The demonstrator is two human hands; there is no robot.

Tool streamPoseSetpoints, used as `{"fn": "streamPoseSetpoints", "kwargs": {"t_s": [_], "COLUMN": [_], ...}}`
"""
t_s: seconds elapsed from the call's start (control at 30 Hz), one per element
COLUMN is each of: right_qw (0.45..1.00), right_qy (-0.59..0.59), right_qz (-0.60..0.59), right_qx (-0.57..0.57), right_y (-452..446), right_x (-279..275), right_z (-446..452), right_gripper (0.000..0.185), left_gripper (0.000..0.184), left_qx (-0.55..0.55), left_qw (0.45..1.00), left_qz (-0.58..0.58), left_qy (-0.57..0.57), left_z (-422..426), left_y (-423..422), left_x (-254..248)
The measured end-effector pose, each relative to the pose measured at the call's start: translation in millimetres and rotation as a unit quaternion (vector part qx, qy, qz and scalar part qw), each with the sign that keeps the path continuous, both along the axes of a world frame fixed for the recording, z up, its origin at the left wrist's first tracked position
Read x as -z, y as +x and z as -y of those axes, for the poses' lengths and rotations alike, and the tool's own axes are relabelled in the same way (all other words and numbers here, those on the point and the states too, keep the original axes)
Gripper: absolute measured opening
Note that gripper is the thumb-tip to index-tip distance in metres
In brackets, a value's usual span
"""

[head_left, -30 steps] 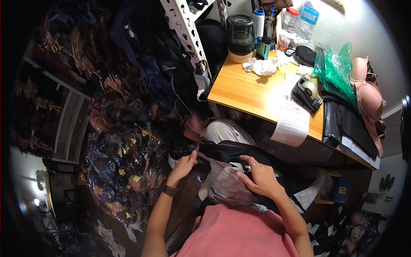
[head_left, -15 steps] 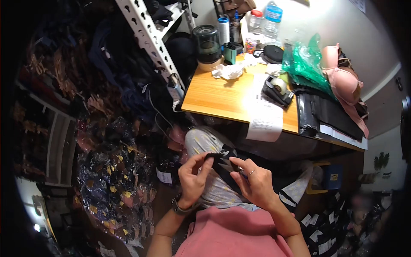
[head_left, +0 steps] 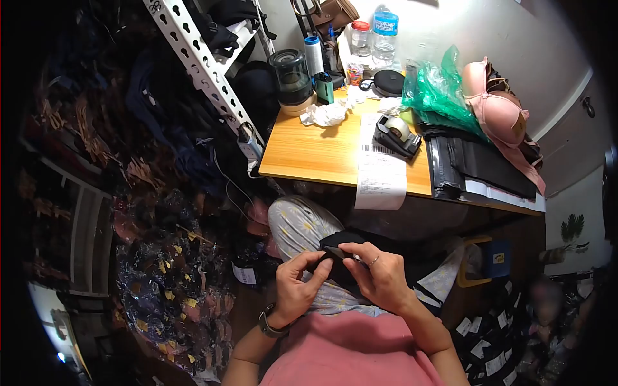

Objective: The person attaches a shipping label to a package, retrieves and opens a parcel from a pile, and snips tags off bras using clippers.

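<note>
Over my lap lies a black cloth garment (head_left: pixel 351 239), its raised edge pinched between the thumb and forefinger of my left hand (head_left: pixel 296 289). Close beside it, my right hand (head_left: pixel 380 276) is closed round what look like small scissors (head_left: pixel 334 251). Their grey pointed blade touches or nearly touches the black cloth at my left fingertips; the handle is mostly hidden in my fingers. Patterned grey trousers (head_left: pixel 299 225) show under the cloth.
Ahead is a wooden desk (head_left: pixel 309 151) with a tape dispenser (head_left: pixel 398 136), a printed paper (head_left: pixel 381 186), a green plastic bag (head_left: pixel 444 93) and a pink bra (head_left: pixel 502 119). Plastic-wrapped garments (head_left: pixel 174 296) are heaped at left. A white metal shelf post (head_left: pixel 206 71) stands beside the desk.
The view has shifted, so the desk sits further left and higher. My hands have come slightly lower, and the grey blades, apart before, now look closer together at the cloth.
</note>
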State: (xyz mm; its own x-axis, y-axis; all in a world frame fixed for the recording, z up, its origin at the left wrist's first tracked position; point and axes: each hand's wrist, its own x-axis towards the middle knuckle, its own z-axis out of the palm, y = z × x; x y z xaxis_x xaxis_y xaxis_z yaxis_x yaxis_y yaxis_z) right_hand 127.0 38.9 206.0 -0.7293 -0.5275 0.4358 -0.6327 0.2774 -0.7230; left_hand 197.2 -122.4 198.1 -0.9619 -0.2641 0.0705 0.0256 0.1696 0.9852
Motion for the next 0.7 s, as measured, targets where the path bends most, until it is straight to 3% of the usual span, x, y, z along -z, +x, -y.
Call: {"fn": "streamPoseSetpoints", "kwargs": {"t_s": [0.1,0.17,0.23,0.33,0.4,0.43,0.5,0.57,0.63,0.67,0.7], "right_qw": [0.997,0.992,0.974,0.976,0.968,0.964,0.961,0.941,0.909,0.904,0.894], "right_qy": [-0.019,-0.056,-0.078,-0.039,-0.029,-0.043,-0.014,0.074,0.149,0.176,0.134], "right_qz": [0.068,0.111,0.213,0.212,0.250,0.262,0.264,0.302,0.356,0.362,0.423], "right_qx": [0.007,0.009,-0.011,-0.015,0.000,0.009,0.084,0.135,0.157,0.143,0.069], "right_y": [-1,-1,0,5,5,4,-4,-14,-17,-14,-11], "right_x": [-2,-4,-4,1,5,10,21,66,95,125,146], "right_z": [-8,-14,-21,-27,-34,-42,-66,-99,-116,-123,-129], "right_gripper": [0.026,0.022,0.024,0.026,0.028,0.029,0.035,0.028,0.027,0.035,0.038], "left_gripper": [0.009,0.009,0.009,0.008,0.008,0.010,0.013,0.023,0.036,0.043,0.038], "left_qx": [0.009,-0.012,-0.001,-0.014,-0.094,-0.161,-0.243,-0.189,-0.142,-0.114,-0.114], "left_qw": [1.000,0.989,0.990,0.989,0.994,0.941,0.937,0.951,0.864,0.817,0.839], "left_qz": [0.012,-0.001,0.005,-0.005,-0.052,-0.087,-0.039,0.144,0.133,0.094,0.049], "left_qy": [0.019,0.150,0.142,0.148,-0.027,-0.283,-0.247,-0.200,-0.465,-0.557,-0.530], "left_z": [-2,-4,-2,-1,14,32,76,129,147,139,120], "left_y": [-1,-3,-5,-5,-2,-2,2,19,33,35,28], "left_x": [-2,-7,-9,-6,2,-4,1,9,37,42,41]}}
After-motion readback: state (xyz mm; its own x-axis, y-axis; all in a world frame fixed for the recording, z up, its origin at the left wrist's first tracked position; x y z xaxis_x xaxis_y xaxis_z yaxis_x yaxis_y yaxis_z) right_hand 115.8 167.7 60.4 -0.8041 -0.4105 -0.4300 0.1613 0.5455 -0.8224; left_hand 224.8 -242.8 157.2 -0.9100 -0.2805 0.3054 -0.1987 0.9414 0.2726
